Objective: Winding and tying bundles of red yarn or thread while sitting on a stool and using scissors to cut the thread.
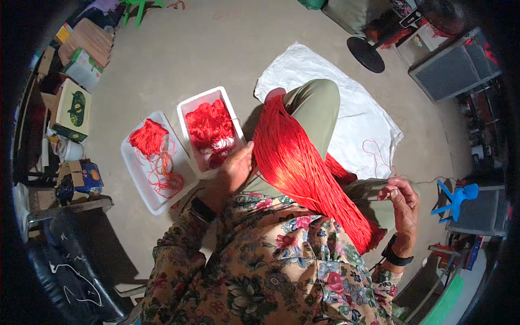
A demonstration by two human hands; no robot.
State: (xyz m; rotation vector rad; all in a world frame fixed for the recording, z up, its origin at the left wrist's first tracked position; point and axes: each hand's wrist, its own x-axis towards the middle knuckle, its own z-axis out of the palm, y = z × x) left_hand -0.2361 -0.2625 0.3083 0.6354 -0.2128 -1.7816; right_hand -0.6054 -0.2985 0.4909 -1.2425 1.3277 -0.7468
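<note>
From my feed the red cord hank point(303, 168) lies draped over the knee at 12 so strands pull free; right hand point(400, 203) pinches one, left hand point(236, 169) rests loosely curled on the tray point(196, 157) rim at 10.

a white woven sack point(346, 103) lies spread flat on the grey concrete floor point(216, 49). beyond it stands a black fan point(379, 38) on its round base, with a grey metal crate point(452, 67) just beside. a small blue plastic stool point(457, 197) sits at the right edge. along the left edge, cardboard boxes point(76, 105) are stacked, one with a green print, and a brown woven mat point(86, 38) rests farther back. a green plastic stool point(138, 8) shows at the top.
</note>
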